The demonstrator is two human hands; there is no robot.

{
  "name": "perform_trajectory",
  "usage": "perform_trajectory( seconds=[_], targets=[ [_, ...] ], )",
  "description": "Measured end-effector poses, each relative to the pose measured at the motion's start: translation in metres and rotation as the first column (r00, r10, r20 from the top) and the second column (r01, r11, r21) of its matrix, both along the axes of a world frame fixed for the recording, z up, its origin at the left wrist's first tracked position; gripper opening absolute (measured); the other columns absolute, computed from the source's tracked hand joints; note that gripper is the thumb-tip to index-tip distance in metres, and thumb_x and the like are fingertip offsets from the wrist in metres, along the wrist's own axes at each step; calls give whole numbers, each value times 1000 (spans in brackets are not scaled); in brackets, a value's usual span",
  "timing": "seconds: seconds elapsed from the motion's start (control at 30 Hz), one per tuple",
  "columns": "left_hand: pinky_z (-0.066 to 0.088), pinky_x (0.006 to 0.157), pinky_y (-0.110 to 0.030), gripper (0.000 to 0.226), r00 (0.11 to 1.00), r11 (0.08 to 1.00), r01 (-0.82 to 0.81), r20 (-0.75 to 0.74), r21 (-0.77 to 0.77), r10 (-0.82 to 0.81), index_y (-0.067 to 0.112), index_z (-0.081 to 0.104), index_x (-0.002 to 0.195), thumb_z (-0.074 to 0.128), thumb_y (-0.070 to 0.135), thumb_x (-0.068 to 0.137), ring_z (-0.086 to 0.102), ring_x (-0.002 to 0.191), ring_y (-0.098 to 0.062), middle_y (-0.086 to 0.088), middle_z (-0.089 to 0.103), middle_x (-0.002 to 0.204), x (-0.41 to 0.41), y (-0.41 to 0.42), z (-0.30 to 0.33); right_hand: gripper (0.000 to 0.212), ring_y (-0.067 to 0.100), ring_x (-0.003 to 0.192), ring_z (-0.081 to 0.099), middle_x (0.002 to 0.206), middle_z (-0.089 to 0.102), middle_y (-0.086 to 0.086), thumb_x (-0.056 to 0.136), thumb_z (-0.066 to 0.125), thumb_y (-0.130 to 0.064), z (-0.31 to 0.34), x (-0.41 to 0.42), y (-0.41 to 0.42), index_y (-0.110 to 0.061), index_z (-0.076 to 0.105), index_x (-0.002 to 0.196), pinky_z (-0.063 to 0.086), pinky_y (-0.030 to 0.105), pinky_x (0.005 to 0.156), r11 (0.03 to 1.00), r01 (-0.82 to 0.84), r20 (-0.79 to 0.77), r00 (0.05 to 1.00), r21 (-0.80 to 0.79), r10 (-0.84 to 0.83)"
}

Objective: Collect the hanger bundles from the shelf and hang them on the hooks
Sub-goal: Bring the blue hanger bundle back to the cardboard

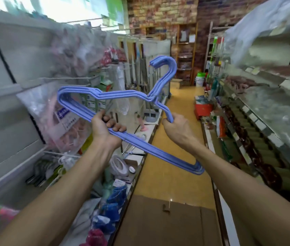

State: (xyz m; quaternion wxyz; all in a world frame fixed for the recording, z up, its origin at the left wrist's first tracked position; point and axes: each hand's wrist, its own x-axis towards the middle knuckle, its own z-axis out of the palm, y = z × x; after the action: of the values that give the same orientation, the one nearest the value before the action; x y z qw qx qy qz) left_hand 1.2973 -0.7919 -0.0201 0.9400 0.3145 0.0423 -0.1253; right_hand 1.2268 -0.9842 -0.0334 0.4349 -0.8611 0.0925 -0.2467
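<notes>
A bundle of several blue hangers (123, 94) is held up in front of me in the shop aisle, hooks pointing up and tilted right. My left hand (105, 127) grips the bundle's bottom bar near its left end. My right hand (175, 124) grips the right shoulder arm just below the neck. Wire display hooks (66, 78) stick out from the left shelving, blurred, with bagged pink hangers (64, 121) hanging from them. The bundle touches no hook.
White shelving lines the left side with packets, tape rolls (121, 165) and blue and pink goods (112, 206) on the low shelf. Stocked shelves (257, 121) run along the right. A flat cardboard box (165, 222) lies on the orange floor below me.
</notes>
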Motion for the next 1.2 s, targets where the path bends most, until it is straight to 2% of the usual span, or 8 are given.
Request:
perform_trajectory(
  seconds=[0.23, 0.33, 0.43, 0.53, 0.67, 0.9, 1.07, 1.2],
  targets=[
    [16, 41, -18, 51, 958, 960, -275, 64, -60, 279, 23, 26, 45, 45, 25, 92, 15, 31, -13, 7, 17, 41, -83, 52, 19, 30, 25, 58, 46, 59, 45, 5, 87, 48, -31, 16, -27, 42, -18, 36, 63, 33, 36, 56, 982, -173, 49, 983, -77, 177],
    [12, 48, -23, 51, 909, 913, -405, 90, -43, 407, 23, 25, 44, 44, 23, 91, 14, 33, -13, 6, 16, 43, -120, 86, 25, 31, 23, 58, 42, 59, 46, 1, 89, 49, -26, 21, -41, 78, -20, 38, 60, 28, 36, 53, 960, -272, 61, 959, -71, 277],
    [13, 46, -22, 45, 845, 850, -525, 94, -33, 526, 23, 22, 51, 46, 21, 89, 13, 33, -14, 6, 15, 43, -154, 122, 35, 28, 28, 64, 46, 63, 50, 3, 89, 49, -28, 27, -53, 116, -20, 42, 64, 32, 37, 57, 920, -387, 74, 918, -61, 390],
    [14, 46, -23, 44, 772, 778, -628, 106, -32, 627, 23, 22, 52, 46, 19, 88, 12, 35, -14, 6, 15, 44, -192, 157, 46, 29, 29, 62, 43, 59, 46, 1, 87, 50, -27, 34, -65, 159, -20, 38, 62, 32, 37, 56, 869, -493, 106, 863, -37, 494],
    [14, 45, -23, 44, 660, 668, -742, 118, -54, 742, 23, 24, 49, 46, 18, 87, 13, 35, -14, 6, 16, 44, -248, 207, 57, 23, 33, 68, 54, 65, 56, 4, 78, 44, -39, 51, -94, 221, -20, 49, 65, 43, 42, 66, 782, -620, 119, 773, -63, 623],
    [15, 45, -23, 44, 445, 452, -890, 107, -52, 889, 23, 26, 47, 44, 17, 86, 13, 35, -14, 6, 16, 44, -366, 296, 59, 27, 32, 62, 48, 59, 50, 3, 89, 51, -24, 56, -172, 333, -15, 47, 64, 40, 44, 62, 628, -767, 130, 614, -132, 778],
    [18, 44, -22, 40, 320, 329, -943, 120, -55, 940, 22, 23, 54, 46, 17, 86, 14, 34, -15, 5, 16, 44, -464, 352, 60, 27, 21, 52, 42, 56, 48, 0, 91, 52, -20, 56, -249, 407, -19, 47, 64, 34, 38, 53, 485, -869, 157, 467, -99, 870],
    [18, 44, -18, 44, 241, 249, -967, 142, -43, 960, 23, 22, 50, 44, 18, 88, 15, 32, -14, 5, 15, 42, -539, 387, 62, 20, 27, 57, 47, 58, 52, 1, 90, 53, -24, 50, -310, 457, -18, 53, 71, 37, 40, 56, 393, -916, 168, 378, -74, 911]
  ],
)
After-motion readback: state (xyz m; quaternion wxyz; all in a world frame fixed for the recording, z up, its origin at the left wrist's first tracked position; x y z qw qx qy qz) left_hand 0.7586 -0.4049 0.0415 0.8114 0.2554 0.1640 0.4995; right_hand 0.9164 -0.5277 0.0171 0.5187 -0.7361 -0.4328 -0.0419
